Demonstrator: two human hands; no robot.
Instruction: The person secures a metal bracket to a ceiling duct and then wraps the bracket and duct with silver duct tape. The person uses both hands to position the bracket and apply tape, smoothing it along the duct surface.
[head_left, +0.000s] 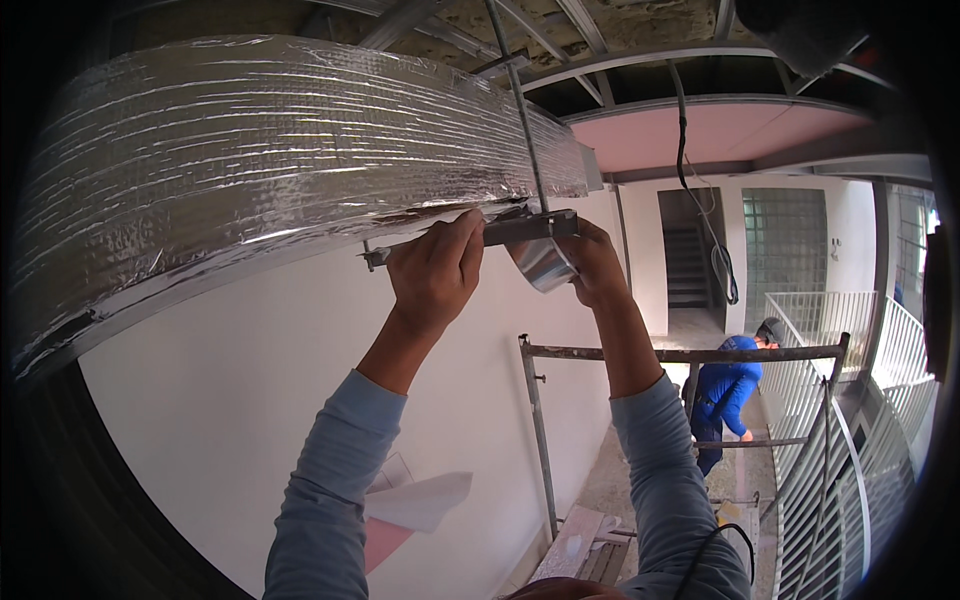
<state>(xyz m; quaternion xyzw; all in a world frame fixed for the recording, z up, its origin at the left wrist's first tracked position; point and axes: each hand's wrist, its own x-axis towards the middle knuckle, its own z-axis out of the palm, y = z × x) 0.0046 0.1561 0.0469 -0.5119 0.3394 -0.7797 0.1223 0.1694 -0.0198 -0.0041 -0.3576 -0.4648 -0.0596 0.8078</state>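
Note:
Overhead on the left runs a long duct wrapped in silver foil insulation [270,140]. A dark metal support channel [515,230] crosses under it, hung on a threaded rod [528,130]. My left hand [435,268] is raised to the channel, its fingers bent together at the channel's upper edge beside loose foil. What is between those fingers is hidden. My right hand [597,265] is closed on a curved, shiny piece of foil tape [547,268], just below the channel's right end.
A scaffold frame [690,355] stands below on the right. Past it, a person in blue [727,390] bends beside a white railing [820,440]. A cable [683,140] dangles from the ceiling framing. A white wall [480,400] lies beneath the duct; boards [580,545] lie below.

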